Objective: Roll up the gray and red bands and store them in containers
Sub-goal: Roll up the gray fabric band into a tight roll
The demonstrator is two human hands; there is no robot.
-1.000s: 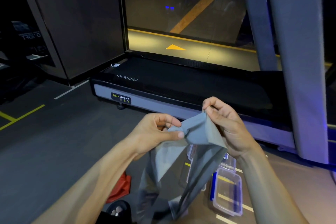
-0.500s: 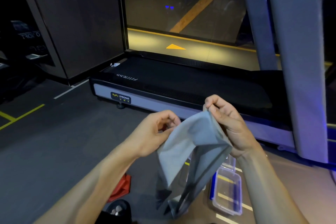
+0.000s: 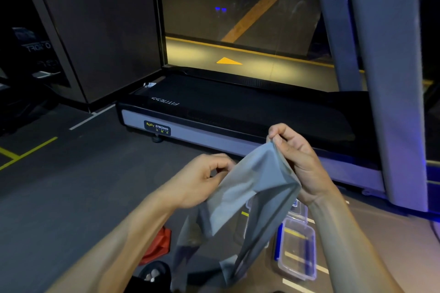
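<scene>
I hold the gray band [image 3: 247,192] up in front of me, its loose end hanging down toward the floor. My right hand [image 3: 295,159] pinches its upper corner between thumb and fingers. My left hand [image 3: 202,178] grips the band's left edge with curled fingers, partly hidden behind the fabric. The red band [image 3: 158,244] lies crumpled on the floor below my left forearm. A clear plastic container [image 3: 296,247] with a blue clip stands open on the floor at the lower right; another clear container [image 3: 298,209] shows just behind the gray band.
A treadmill deck [image 3: 238,112] lies across the floor ahead, its gray upright [image 3: 392,83] rising at the right. A dark shoe [image 3: 152,273] shows at the bottom edge. Dark wall panels stand at the left, with yellow floor lines beside them.
My left hand has slid down and left along the band's edge, spreading the fabric flatter. The right hand has kept its pinch on the top corner.
</scene>
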